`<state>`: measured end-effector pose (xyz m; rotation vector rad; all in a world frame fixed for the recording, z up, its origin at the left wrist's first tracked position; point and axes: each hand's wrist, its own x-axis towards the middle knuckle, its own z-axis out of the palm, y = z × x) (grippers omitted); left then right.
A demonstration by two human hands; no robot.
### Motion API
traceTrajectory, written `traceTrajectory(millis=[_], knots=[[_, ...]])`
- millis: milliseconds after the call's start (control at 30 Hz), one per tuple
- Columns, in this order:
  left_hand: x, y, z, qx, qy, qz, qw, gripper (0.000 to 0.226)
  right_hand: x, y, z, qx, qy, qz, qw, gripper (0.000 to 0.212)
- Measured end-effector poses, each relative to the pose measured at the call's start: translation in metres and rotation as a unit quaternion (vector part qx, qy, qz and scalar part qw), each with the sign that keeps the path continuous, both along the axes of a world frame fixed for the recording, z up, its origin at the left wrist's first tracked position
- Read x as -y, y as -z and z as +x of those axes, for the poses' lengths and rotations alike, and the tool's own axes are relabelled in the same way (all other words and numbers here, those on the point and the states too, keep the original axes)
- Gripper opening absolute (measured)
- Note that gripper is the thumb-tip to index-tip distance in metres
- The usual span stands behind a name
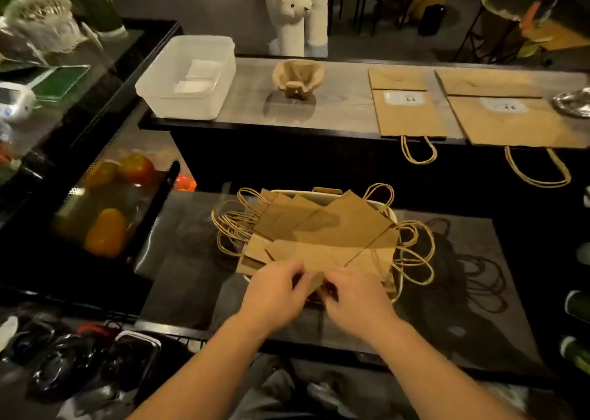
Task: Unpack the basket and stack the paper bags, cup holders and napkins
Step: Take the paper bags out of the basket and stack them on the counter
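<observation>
1. As the paper bags (pixel 319 228) lie mixed in the basket (pixel 394 217) just before us, handles pointing both ways, we work from their near edge.
2. Our left hand (pixel 271 295) and right hand (pixel 354 298), close together, both pinch this edge, probably to free one bag.
3. On the counter (pixel 344 106) behind, flat bags (pixel 412 113) lie in two spots, seemingly by size; the cup holder (pixel 298 77) and the napkins (pixel 199 77) in a tub (pixel 159 97) stand to their left.

- One wide-angle view from the person's head, facing forward and down.
- Basket (pixel 322 198) close, low centre; counter (pixel 344 100) farther, across the top.
</observation>
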<state>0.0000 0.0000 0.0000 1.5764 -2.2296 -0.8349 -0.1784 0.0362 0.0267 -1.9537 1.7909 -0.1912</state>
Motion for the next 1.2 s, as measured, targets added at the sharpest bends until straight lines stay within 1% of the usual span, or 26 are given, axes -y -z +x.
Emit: traceTrajectory(millis=[33, 67, 100, 133, 167, 267, 333, 433, 500, 567, 633, 733, 800, 867, 933, 967, 1000, 1033, 1100, 1133, 1200], knots=[[-0.009, 0.006, 0.001, 0.049, 0.022, -0.033, 0.998, 0.027, -0.007, 0.004, 0.002, -0.042, -0.028, 0.014, 0.999, 0.017], [-0.014, 0.014, 0.003, 0.091, 0.038, -0.065, 0.993, 0.024, -0.010, 0.009, 0.004, -0.087, -0.058, 0.007, 0.994, 0.025], [-0.024, 0.023, 0.007, 0.085, 0.048, -0.079, 0.992, 0.023, -0.016, 0.016, 0.005, -0.102, -0.072, 0.003, 0.992, 0.031], [-0.033, 0.029, 0.009, 0.090, 0.056, -0.072, 0.992, 0.025, -0.021, 0.020, 0.007, -0.109, -0.070, 0.005, 0.992, 0.035], [-0.038, 0.033, 0.011, 0.095, 0.056, -0.071, 0.991, 0.032, -0.022, 0.022, 0.008, -0.108, -0.057, -0.002, 0.993, 0.036], [-0.046, 0.033, 0.009, 0.141, 0.056, -0.064, 0.986, 0.050, -0.020, 0.026, 0.009, -0.105, -0.038, -0.022, 0.994, 0.032], [-0.050, 0.035, 0.008, 0.172, 0.056, -0.062, 0.982, 0.054, -0.018, 0.024, 0.011, -0.128, -0.047, -0.023, 0.990, 0.030], [-0.052, 0.034, 0.007, 0.175, 0.049, -0.072, 0.981, 0.046, -0.021, 0.019, 0.013, -0.170, -0.082, -0.012, 0.982, 0.028], [-0.056, 0.033, 0.007, 0.170, 0.045, -0.081, 0.981, 0.038, -0.029, 0.016, 0.013, -0.176, -0.102, -0.009, 0.979, 0.027], [-0.062, 0.030, 0.010, 0.171, 0.045, -0.075, 0.981, 0.030, -0.039, 0.014, 0.015, -0.169, -0.111, 0.003, 0.979, 0.025], [-0.069, 0.022, 0.011, 0.172, 0.053, -0.050, 0.982, 0.028, -0.049, 0.011, 0.018, -0.161, -0.125, 0.018, 0.979, 0.023], [-0.078, 0.017, 0.015, 0.162, 0.065, -0.006, 0.985, 0.030, -0.059, 0.009, 0.020, -0.147, -0.143, 0.054, 0.977, 0.023], [-0.082, 0.016, 0.018, 0.155, 0.064, 0.002, 0.986, 0.031, -0.063, 0.007, 0.020, -0.141, -0.141, 0.084, 0.976, 0.025], [-0.081, 0.017, 0.020, 0.128, 0.060, 0.000, 0.990, 0.028, -0.062, -0.002, 0.017, -0.098, -0.112, 0.086, 0.985, 0.024], [-0.073, 0.017, 0.021, 0.105, 0.050, 0.002, 0.993, 0.021, -0.053, -0.016, 0.012, -0.038, -0.050, 0.050, 0.997, 0.024], [-0.067, 0.015, 0.021, 0.097, 0.047, 0.011, 0.994, 0.017, -0.044, -0.018, 0.008, -0.031, -0.038, 0.022, 0.999, 0.027], [-0.060, 0.013, 0.023, 0.086, 0.046, 0.028, 0.995, 0.015, -0.033, -0.015, 0.003, -0.046, -0.046, 0.003, 0.998, 0.038], [-0.053, 0.010, 0.024, 0.074, 0.047, 0.050, 0.995, 0.015, -0.024, -0.010, -0.002, -0.070, -0.062, 0.007, 0.996, 0.055], [-0.042, 0.006, 0.026, 0.056, 0.048, 0.100, 0.992, 0.014, -0.012, 0.007, -0.008, -0.105, -0.088, 0.075, 0.988, 0.087], [-0.038, 0.004, 0.027, 0.044, 0.049, 0.123, 0.990, 0.012, -0.011, 0.018, -0.009, -0.122, -0.093, 0.105, 0.983, 0.097], [-0.032, 0.003, 0.030, 0.016, 0.042, 0.151, 0.987, 0.007, -0.014, 0.033, -0.010, -0.144, -0.091, 0.105, 0.980, 0.101]])
